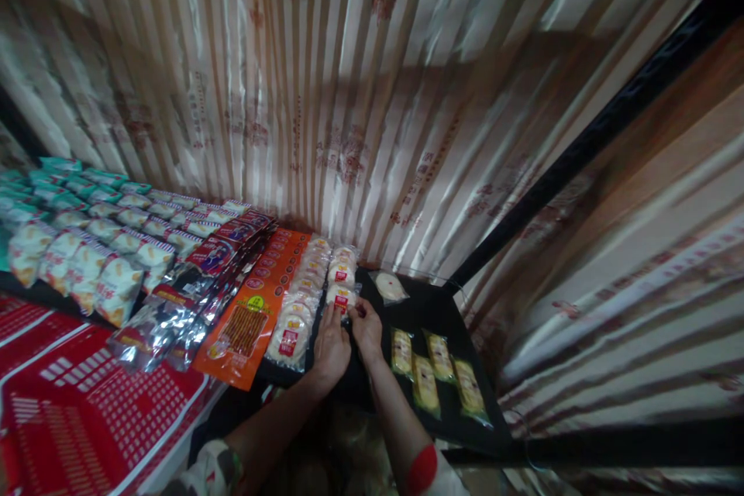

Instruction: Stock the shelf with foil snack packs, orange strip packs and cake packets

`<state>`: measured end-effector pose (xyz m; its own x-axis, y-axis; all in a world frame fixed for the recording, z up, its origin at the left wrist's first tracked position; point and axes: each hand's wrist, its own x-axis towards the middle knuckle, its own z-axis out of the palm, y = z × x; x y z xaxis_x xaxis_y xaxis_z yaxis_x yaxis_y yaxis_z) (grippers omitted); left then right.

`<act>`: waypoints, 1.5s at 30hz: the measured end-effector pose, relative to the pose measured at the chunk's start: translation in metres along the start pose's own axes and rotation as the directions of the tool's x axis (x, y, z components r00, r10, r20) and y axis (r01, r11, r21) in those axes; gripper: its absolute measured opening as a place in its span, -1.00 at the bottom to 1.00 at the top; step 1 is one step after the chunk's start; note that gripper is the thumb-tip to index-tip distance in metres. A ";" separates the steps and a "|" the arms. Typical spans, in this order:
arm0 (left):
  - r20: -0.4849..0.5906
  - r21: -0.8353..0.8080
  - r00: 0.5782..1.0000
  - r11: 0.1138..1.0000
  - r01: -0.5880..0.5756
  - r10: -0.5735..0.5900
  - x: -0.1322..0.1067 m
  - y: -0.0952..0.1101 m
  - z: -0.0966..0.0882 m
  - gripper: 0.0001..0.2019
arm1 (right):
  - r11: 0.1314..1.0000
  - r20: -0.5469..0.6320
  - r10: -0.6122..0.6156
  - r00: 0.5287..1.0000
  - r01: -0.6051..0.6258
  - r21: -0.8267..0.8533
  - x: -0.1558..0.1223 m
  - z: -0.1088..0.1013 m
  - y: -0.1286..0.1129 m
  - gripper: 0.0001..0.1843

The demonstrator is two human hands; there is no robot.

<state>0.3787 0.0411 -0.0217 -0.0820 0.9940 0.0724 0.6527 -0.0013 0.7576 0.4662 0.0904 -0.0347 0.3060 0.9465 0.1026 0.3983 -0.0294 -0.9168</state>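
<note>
Both hands meet at the front end of a row of clear packets of round white crackers on the dark shelf (430,302). My left hand (332,345) reaches the near edge of the front cracker packet (342,298), its fingers closed together there. My right hand (367,329) pinches the same packet's right side with curled fingers. That packet has a red label and lies against the cracker packets (344,257) behind it. Just left is another row of cracker packets (291,337). A single round cracker packet (389,287) lies apart, behind and right of my hands.
Several yellow wrapped snacks (427,386) lie on the right. Leftward are orange snack-stick packs (244,333), dark shiny packets (215,256), white snack bags (119,287) and green bags (63,186). A red basket (105,395) stands at lower left. A printed curtain (360,108) hangs behind; a dark post (570,155) slants at right.
</note>
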 end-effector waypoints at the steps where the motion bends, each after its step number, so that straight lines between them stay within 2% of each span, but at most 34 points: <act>1: -0.005 0.002 1.000 1.000 -0.002 0.002 0.002 0.000 0.001 -0.48 | 1.000 -0.002 -0.006 1.000 0.006 -0.014 0.002 0.001 0.001 -0.72; 10: -0.007 -0.006 1.000 1.000 0.007 -0.007 0.022 -0.001 0.008 -0.49 | 0.993 -0.084 -0.045 0.995 0.036 -0.109 0.018 0.009 0.002 -0.66; 15: -0.001 -0.003 1.000 1.000 0.019 -0.019 0.029 -0.001 0.007 -0.49 | 0.985 -0.081 -0.098 0.992 0.085 -0.152 0.023 0.015 0.001 -0.60; 20: -0.020 -0.001 1.000 1.000 -0.005 0.005 0.035 -0.003 0.007 -0.47 | 0.984 -0.104 -0.093 0.990 0.075 -0.163 0.024 0.018 0.001 -0.58; 28: 0.005 -0.006 0.999 0.999 0.036 -0.035 0.040 0.001 0.004 -0.49 | 0.982 -0.105 -0.067 0.992 0.047 -0.185 0.027 0.019 -0.002 -0.57; 33: 0.020 -0.017 0.999 0.999 0.034 -0.034 0.042 0.001 0.005 -0.48 | 0.976 -0.098 -0.069 0.993 0.046 -0.215 0.027 0.019 -0.003 -0.58; 40: 0.034 0.054 0.999 0.998 0.030 -0.031 0.043 -0.002 0.007 -0.48 | 0.971 -0.090 -0.079 0.993 0.056 -0.231 0.026 0.019 -0.006 -0.61; 45: 0.013 0.060 1.000 0.998 0.008 -0.009 0.044 -0.005 0.010 -0.46 | 0.953 -0.049 -0.078 0.996 0.060 -0.296 0.027 0.019 -0.004 -0.59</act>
<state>0.3797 0.0860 -0.0290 -0.0779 0.9953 0.0574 0.6958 0.0131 0.7181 0.4561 0.1226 -0.0354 0.3161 0.9289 0.1930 0.6541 -0.0661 -0.7535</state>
